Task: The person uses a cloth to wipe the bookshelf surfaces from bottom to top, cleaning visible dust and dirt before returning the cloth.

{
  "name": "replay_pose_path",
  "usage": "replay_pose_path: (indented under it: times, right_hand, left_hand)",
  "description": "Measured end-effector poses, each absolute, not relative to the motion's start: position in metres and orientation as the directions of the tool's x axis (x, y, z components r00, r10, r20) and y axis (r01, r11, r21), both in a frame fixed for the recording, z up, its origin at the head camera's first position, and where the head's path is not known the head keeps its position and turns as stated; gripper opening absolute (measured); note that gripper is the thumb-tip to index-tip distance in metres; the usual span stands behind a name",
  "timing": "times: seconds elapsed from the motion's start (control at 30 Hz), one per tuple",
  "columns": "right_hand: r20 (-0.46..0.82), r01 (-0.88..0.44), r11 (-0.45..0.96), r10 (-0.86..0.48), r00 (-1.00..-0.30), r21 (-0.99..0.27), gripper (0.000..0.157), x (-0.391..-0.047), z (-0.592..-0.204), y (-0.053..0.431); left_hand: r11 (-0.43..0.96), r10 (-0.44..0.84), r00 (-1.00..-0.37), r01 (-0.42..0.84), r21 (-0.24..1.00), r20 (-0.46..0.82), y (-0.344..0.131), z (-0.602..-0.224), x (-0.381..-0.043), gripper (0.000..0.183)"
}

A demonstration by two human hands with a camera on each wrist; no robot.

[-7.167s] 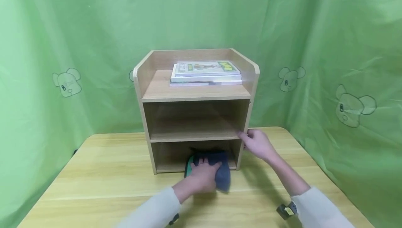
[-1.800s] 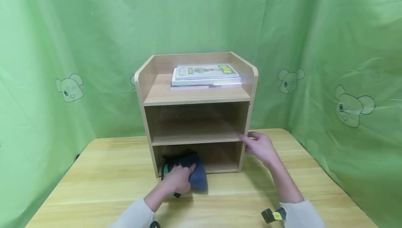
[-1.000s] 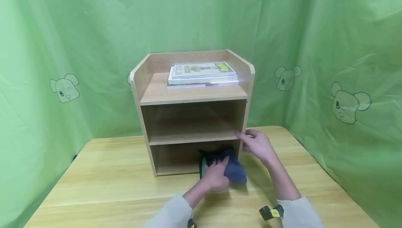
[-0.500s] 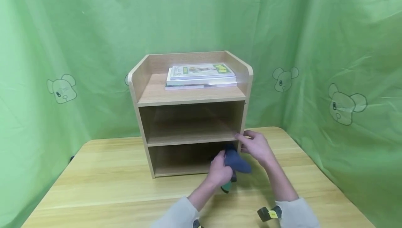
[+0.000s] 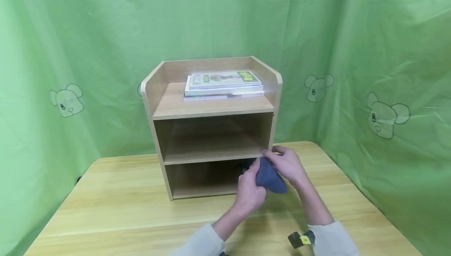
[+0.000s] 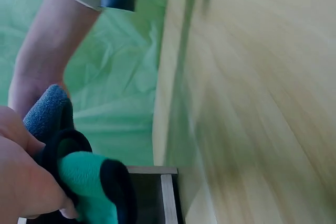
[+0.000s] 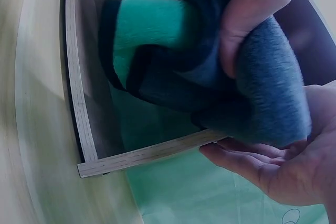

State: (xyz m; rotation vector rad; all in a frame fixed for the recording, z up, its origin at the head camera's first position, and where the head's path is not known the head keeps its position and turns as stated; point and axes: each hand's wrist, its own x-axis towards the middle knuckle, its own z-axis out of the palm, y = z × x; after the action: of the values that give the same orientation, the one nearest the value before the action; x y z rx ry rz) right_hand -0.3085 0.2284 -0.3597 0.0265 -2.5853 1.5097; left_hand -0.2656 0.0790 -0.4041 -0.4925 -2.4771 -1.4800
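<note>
My left hand (image 5: 251,191) grips a bunched cleaning cloth (image 5: 269,177) at the right end of the shelf unit's lower compartment. In the right wrist view the cloth (image 7: 270,85) shows a blue-grey side, a green side and dark edging. Its folds poke out between the thumb and fingers, up against the right side panel. My right hand (image 5: 287,166) holds that side panel of the wooden shelf unit (image 5: 215,111), thumb at the front edge and fingers along the outer face. A flap of the cloth hangs in front of the panel, close to this hand.
Several books (image 5: 223,85) lie stacked on the unit's top shelf. The unit stands on a light wood table (image 5: 116,209). A green curtain (image 5: 105,44) with cartoon prints encloses the back and sides.
The left hand wiped leftward, then rightward across the lower compartment; it has since bunched the cloth and raised it along the right panel. The right hand has kept its place on the panel.
</note>
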Motion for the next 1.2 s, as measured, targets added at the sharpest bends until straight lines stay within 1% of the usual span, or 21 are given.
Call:
replay_pose_path:
  times: [0.13, 0.33, 0.4, 0.47, 0.63, 0.7, 0.77, 0.9, 1.0, 1.13, 1.2]
  right_hand:
    - [0.112, -0.083, 0.419, 0.047, -0.993, -0.904, 0.051, -0.31, -0.36, 0.227]
    - [0.114, -0.086, 0.414, 0.044, -0.992, -0.906, 0.056, -0.309, -0.359, 0.227]
    - [0.117, -0.086, 0.42, 0.049, -0.992, -0.903, 0.054, -0.309, -0.358, 0.227]
    - [0.123, -0.088, 0.43, 0.052, -0.991, -0.899, 0.053, -0.309, -0.358, 0.227]
    - [0.138, -0.101, 0.448, 0.051, -0.989, -0.888, 0.05, -0.308, -0.359, 0.226]
    - [0.134, -0.101, 0.431, 0.047, -0.99, -0.897, 0.05, -0.308, -0.36, 0.226]
    - [0.125, -0.097, 0.405, 0.041, -0.991, -0.909, 0.051, -0.308, -0.36, 0.226]
    - [0.108, -0.085, 0.398, 0.036, -0.994, -0.913, 0.054, -0.307, -0.36, 0.226]
    - [0.096, -0.072, 0.431, 0.034, -0.995, -0.899, 0.059, -0.307, -0.36, 0.227]
    - [0.084, -0.063, 0.437, 0.029, -0.996, -0.897, 0.063, -0.308, -0.359, 0.227]
    - [0.083, -0.063, 0.434, 0.027, -0.996, -0.899, 0.063, -0.308, -0.359, 0.227]
  left_hand:
    - [0.488, 0.212, -0.896, 0.443, 0.752, 0.39, 0.079, -0.408, -0.264, 0.094]
    - [0.494, 0.271, -0.868, 0.497, 0.713, 0.416, 0.079, -0.411, -0.264, 0.095]
    - [0.516, 0.278, -0.859, 0.511, 0.688, 0.43, 0.08, -0.411, -0.266, 0.094]
    - [0.542, 0.272, -0.852, 0.519, 0.661, 0.447, 0.081, -0.412, -0.27, 0.091]
    - [0.589, 0.23, -0.844, 0.517, 0.621, 0.484, 0.082, -0.414, -0.282, 0.076]
    - [0.604, 0.245, -0.841, 0.521, 0.603, 0.482, 0.081, -0.415, -0.285, 0.072]
    - [0.631, 0.275, -0.853, 0.508, 0.586, 0.443, 0.079, -0.417, -0.286, 0.072]
    - [0.725, 0.359, -0.887, 0.462, 0.511, 0.292, 0.075, -0.425, -0.284, 0.074]
    - [0.801, 0.405, -0.895, 0.445, 0.4, 0.185, 0.075, -0.432, -0.282, 0.076]
    - [0.865, 0.421, -0.898, 0.441, 0.239, 0.13, 0.077, -0.434, -0.281, 0.078]
    - [0.882, 0.419, -0.901, 0.433, 0.184, 0.113, 0.077, -0.431, -0.28, 0.078]
